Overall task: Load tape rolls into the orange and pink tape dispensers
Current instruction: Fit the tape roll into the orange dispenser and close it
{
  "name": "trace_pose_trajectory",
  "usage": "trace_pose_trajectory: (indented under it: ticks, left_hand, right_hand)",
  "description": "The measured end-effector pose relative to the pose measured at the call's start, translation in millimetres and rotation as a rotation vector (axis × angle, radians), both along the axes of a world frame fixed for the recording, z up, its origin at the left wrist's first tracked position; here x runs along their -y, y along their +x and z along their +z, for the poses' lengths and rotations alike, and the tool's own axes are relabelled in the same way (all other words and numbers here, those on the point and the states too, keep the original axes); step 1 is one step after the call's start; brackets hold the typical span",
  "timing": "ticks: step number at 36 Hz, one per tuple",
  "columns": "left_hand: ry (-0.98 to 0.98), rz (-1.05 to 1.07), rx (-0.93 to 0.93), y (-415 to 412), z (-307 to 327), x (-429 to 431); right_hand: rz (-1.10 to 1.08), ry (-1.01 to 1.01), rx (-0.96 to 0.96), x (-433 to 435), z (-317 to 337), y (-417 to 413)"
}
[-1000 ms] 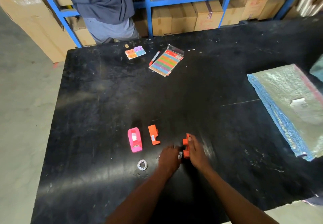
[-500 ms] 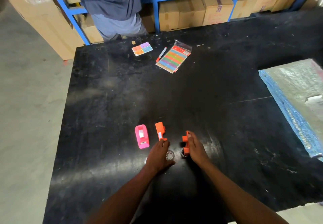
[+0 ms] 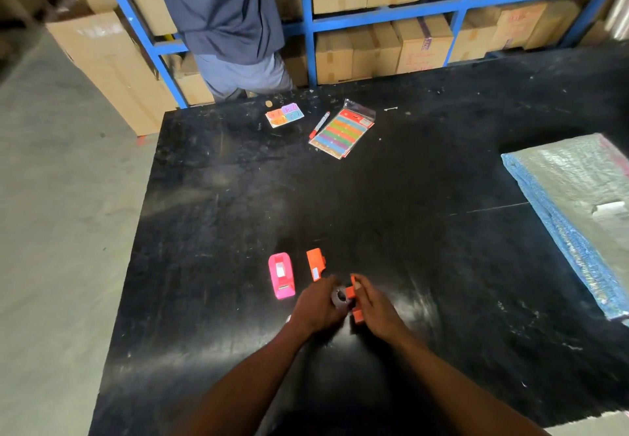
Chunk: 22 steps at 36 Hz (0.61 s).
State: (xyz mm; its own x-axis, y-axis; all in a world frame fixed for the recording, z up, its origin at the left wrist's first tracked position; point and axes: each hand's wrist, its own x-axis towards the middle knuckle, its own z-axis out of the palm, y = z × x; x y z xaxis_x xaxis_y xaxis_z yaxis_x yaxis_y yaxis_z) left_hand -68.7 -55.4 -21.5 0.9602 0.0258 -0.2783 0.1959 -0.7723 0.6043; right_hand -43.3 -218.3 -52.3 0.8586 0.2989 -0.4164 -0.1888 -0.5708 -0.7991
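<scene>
My left hand [image 3: 316,306] grips a small clear tape roll [image 3: 339,296] and holds it against an orange dispenser half [image 3: 354,294], which my right hand [image 3: 376,308] holds just above the black table [image 3: 374,204]. A second orange dispenser piece [image 3: 316,263] lies flat on the table just beyond my left hand. The pink tape dispenser [image 3: 281,275] lies to its left, open side up. No other tape roll shows; my left hand may hide one.
A pack of coloured strips [image 3: 342,129], a red marker [image 3: 319,124] and a coloured card [image 3: 284,114] lie at the far side. A foil-and-blue wrapped bundle [image 3: 578,210] sits at the right. A person [image 3: 228,23] stands beyond the table by blue shelves [image 3: 384,20] of cartons.
My left hand picked the tape roll up off the table and brought it right, against the orange piece in my right hand. The camera view shifted slightly.
</scene>
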Motion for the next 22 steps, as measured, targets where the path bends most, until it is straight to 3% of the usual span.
trace_pose_trajectory:
  ticks: [22]
  left_hand:
    - [-0.161, 0.008, 0.096, 16, 20, -7]
  right_hand:
    - [-0.089, 0.092, 0.091, -18, 2, 10]
